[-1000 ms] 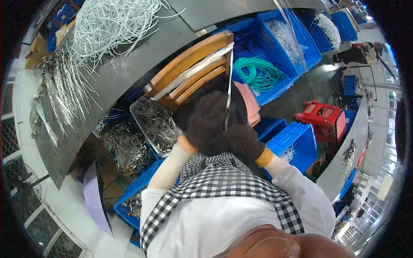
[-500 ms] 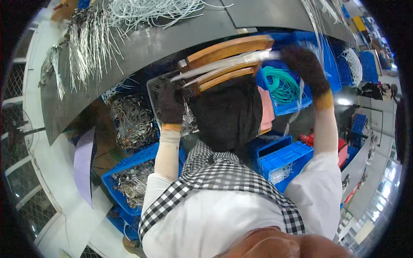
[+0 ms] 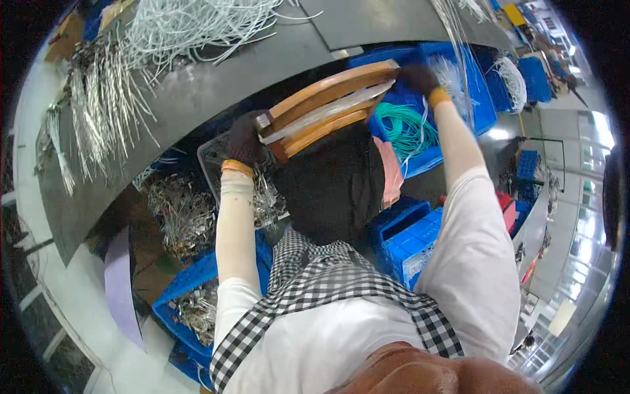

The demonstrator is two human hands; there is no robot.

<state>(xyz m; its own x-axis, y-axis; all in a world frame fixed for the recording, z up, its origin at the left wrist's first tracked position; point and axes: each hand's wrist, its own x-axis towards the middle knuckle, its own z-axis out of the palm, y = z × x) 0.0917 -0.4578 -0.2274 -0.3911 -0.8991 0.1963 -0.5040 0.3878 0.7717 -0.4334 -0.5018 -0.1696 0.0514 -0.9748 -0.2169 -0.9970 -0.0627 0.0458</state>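
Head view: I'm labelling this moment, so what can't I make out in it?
All in the head view:
Left hand: dark against shadow; its hold on the wooden chair back is unclear.
Right hand: dark and blurred; fingers indistinct.
Red object: mostly hidden behind the right sleeve.
White strand pile: cut off by the top edge.

left head camera | wide fisheye | facing down | chest close | chair back farther

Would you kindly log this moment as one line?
left hand: at left end of chair back; right hand: at its right end; pale strip: along it; green cables: in blue bin
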